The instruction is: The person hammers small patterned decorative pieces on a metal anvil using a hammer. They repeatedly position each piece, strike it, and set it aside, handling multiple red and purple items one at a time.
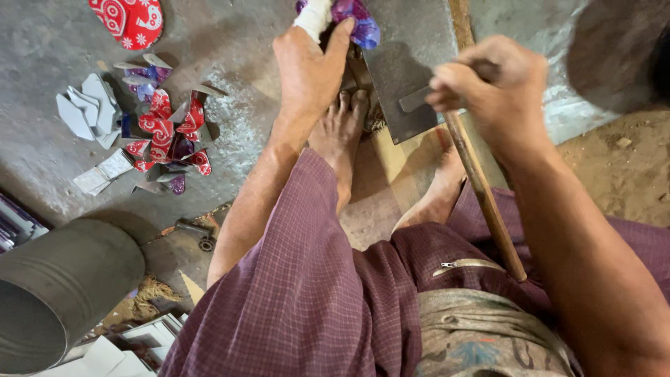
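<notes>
My left hand (307,66) reaches forward and grips a purple patterned piece (352,17) at the top edge of the view; one finger is wrapped in white tape. My right hand (492,87) is closed around the handle of a flat grey metal blade (405,63). A long wooden stick (485,195) runs under that hand toward my lap. My bare left foot (342,129) presses down next to the blade, and my right foot (443,188) rests behind it. I sit low in purple checked cloth.
A heap of red, purple and white cut scraps (157,132) lies on the concrete floor at the left. A red patterned piece (129,21) is at the top left. A grey metal cylinder (59,293) lies at the bottom left, white sheets (132,349) beside it.
</notes>
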Tool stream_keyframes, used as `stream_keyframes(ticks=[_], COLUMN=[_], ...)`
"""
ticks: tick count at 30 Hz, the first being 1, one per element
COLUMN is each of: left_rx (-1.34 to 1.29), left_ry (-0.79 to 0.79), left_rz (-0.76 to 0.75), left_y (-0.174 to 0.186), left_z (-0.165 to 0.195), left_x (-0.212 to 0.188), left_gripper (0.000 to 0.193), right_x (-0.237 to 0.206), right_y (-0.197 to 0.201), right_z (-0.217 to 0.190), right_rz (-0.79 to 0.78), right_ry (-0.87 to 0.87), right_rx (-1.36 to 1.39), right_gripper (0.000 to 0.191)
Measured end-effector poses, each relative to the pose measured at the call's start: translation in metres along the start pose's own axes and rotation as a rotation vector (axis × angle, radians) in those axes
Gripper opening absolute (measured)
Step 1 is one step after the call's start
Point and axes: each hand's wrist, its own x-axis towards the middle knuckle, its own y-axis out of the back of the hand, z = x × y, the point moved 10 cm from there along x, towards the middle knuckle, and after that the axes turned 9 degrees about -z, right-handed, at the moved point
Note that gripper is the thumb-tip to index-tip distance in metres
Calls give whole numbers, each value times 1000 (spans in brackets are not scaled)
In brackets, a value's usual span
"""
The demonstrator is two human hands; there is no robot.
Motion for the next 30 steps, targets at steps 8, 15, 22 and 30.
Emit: stream_keyframes(ticks=[8, 15, 22, 30], left_rx=[-83, -28, -29, 64], left_ry=[-61, -85, -79, -166], left_rz=[53, 104, 7, -15], left_y=[7, 3, -14, -17], left_z=[7, 14, 15, 24], left_x=[7, 11, 10, 5], left_gripper=[20, 17, 14, 14], right_x=[75, 79, 32, -107], right_y=[-45, -46, 14, 3], right_z=[-2, 10, -21, 48], right_rz=[-31, -11, 80, -224], right_ry=[54, 3, 178, -472], right_rx=[-614, -487, -600, -1071], right_gripper=[22, 22, 26, 53])
